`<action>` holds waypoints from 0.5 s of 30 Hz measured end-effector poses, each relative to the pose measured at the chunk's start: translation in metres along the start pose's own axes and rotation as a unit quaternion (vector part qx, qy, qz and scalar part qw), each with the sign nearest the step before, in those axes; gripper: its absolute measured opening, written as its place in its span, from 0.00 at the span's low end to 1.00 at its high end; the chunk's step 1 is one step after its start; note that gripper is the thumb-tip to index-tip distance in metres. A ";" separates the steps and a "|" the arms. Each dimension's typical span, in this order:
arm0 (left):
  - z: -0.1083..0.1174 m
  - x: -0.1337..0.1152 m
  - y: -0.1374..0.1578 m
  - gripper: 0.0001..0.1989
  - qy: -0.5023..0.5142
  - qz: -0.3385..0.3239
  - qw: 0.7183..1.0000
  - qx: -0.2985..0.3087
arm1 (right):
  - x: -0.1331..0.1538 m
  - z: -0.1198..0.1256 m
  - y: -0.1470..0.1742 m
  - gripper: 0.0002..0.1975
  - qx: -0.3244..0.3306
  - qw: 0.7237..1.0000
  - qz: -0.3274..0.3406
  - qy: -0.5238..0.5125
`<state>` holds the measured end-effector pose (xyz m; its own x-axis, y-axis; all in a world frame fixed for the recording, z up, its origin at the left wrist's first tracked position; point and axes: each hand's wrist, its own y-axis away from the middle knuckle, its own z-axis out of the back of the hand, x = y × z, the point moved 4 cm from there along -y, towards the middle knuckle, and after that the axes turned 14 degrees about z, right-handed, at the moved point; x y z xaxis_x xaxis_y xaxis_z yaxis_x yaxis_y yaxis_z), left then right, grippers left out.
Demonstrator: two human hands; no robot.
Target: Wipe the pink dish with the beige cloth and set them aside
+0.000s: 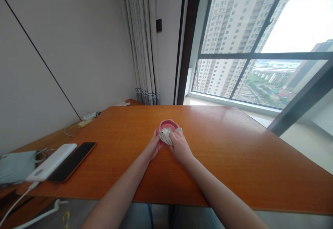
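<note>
A small pink bowl (169, 123) is held over the middle of the wooden table, tilted so that its inside faces me. My left hand (155, 143) is closed around its left side and underside. My right hand (181, 146) is closed on a crumpled white cloth (165, 136), which is pressed against the near inside of the bowl. The cloth and my fingers hide the lower part of the bowl.
The brown table (234, 163) spreads out around my hands. At the left lie a dark phone (74, 161), a white power bank (53, 162) with a cable, and a pale pouch (17, 166). A power strip (91, 116) sits by the wall. Beyond are a curtain (145, 41) and a window.
</note>
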<state>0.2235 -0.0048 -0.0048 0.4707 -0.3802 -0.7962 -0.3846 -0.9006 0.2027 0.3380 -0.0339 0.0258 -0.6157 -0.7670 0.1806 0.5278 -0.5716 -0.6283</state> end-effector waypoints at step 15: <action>0.031 -0.022 -0.001 0.15 -0.159 -0.031 0.980 -0.113 | -0.001 0.006 -0.001 0.10 0.069 0.993 0.071 -0.058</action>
<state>0.1893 0.0113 -0.0050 0.2029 -0.2712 -0.9409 -0.1603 -0.9571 0.2413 0.3421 -0.0346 0.0308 -0.4615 -0.8669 0.1884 0.6853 -0.4832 -0.5449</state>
